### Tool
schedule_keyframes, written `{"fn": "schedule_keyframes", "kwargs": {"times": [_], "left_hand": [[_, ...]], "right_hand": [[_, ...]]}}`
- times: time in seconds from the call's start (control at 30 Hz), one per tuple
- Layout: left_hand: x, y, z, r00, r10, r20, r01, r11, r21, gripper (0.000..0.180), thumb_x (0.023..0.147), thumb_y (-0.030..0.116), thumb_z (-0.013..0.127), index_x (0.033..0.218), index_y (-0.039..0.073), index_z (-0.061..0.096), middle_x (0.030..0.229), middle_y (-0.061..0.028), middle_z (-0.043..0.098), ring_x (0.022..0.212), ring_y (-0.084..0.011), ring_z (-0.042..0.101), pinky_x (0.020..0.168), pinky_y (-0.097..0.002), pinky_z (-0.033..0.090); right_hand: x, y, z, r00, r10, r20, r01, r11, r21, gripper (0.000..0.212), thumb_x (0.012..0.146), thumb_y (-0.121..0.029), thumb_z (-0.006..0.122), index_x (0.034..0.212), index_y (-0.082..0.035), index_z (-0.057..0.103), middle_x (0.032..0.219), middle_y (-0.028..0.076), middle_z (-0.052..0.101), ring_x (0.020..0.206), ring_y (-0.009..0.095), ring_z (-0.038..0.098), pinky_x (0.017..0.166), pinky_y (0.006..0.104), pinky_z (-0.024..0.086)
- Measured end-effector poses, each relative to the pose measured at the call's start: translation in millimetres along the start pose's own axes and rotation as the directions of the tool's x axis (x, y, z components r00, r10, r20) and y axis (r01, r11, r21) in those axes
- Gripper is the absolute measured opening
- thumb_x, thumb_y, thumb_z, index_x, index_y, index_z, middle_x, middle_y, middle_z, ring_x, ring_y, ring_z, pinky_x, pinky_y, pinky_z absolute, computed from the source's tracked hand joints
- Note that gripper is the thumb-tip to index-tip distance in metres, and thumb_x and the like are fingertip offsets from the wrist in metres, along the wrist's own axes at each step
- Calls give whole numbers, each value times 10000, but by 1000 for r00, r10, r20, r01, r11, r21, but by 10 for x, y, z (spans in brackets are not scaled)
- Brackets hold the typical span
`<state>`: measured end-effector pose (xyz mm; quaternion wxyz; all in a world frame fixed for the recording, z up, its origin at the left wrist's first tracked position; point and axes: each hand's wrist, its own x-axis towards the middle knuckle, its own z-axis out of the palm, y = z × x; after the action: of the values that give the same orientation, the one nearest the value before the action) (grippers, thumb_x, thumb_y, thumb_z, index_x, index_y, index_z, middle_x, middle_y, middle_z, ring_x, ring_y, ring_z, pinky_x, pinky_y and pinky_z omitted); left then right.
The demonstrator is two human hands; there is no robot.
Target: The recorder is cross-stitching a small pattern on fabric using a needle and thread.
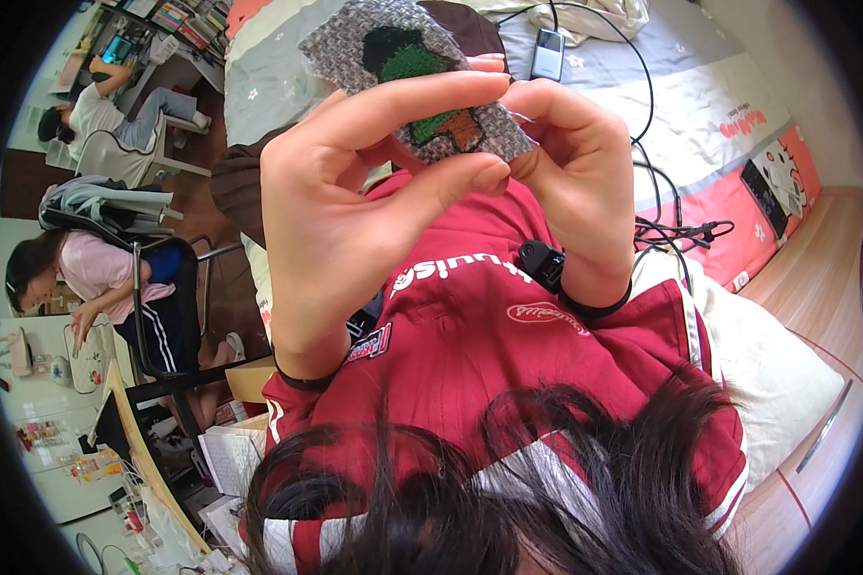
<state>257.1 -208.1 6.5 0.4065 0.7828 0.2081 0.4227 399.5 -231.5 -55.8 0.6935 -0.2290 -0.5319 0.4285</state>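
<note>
Held up in front of my chest is a small grey, coarse-textured fabric patch (340, 43) with a stitched figure in black, green and brown. My left hand (331, 192) is curled round it, the index finger across its front and the thumb at its lower edge. At the patch's lower right corner, my right hand (585, 153) has its thumb and bent fingers pinched on the edge. A few loose threads stick out beside those fingers. Part of the patch lies hidden behind my left fingers, and I cannot make out any needle.
I am on a bed with a grey patterned sheet (710, 91). A small phone-like device (548, 55) lies ahead, with black cables (657, 230) to the right. A white pillow (777, 383) rests by the wooden board (834, 278). Two people (101, 120) (96, 273) sit at left.
</note>
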Motion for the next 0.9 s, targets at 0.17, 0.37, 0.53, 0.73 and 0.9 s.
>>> {"fn": "schedule_keyframes", "kwargs": {"times": [0.17, 0.37, 0.53, 0.73, 0.9], "left_hand": [[-9, 8, 13, 1000, -11, -26, 10, 1000, -4, 404, 635, -118, 630, 1026, -102, 531, 1066, -222, 539, 1012, -227, 519, 856, -290, 424], [-2, 25, 8, 999, 10, -44, -9, 1000, 24, 402, 636, -102, 641, 1023, -100, 534, 1067, -218, 540, 1010, -224, 519, 860, -289, 420], [-6, 13, 13, 1000, 3, -28, -2, 1000, 20, 390, 644, -98, 638, 1020, -97, 536, 1064, -218, 542, 1009, -224, 520, 864, -292, 420], [7, 16, 18, 998, -49, -30, 49, 999, -9, 375, 650, -94, 638, 1012, -95, 542, 1054, -214, 548, 994, -220, 529, 854, -290, 429], [6, -2, 21, 999, -42, -29, 42, 999, -1, 375, 650, -90, 641, 1012, -93, 543, 1055, -214, 547, 987, -219, 533, 850, -290, 432]], "right_hand": [[23, 17, -8, 1000, -12, 25, 12, 1000, -5, 171, 766, 115, 452, 906, 54, 528, 732, 53, 575, 629, 84, 556, 560, 199, 463], [29, 26, -17, 1000, 12, 19, -12, 1000, -17, 154, 772, 102, 471, 904, 50, 530, 719, 50, 575, 625, 79, 550, 555, 197, 459], [5, 15, 0, 1000, -8, -6, 8, 1000, -30, 167, 767, 115, 457, 903, 50, 531, 711, 49, 573, 622, 79, 549, 550, 195, 454], [8, 1, 8, 1000, -6, -7, 6, 1000, 6, 179, 759, 123, 445, 900, 53, 528, 722, 56, 573, 619, 86, 555, 550, 198, 458], [13, 10, 4, 1000, -13, -8, 13, 1000, -20, 193, 751, 131, 432, 901, 56, 528, 732, 58, 576, 631, 91, 562, 558, 202, 467]]}}
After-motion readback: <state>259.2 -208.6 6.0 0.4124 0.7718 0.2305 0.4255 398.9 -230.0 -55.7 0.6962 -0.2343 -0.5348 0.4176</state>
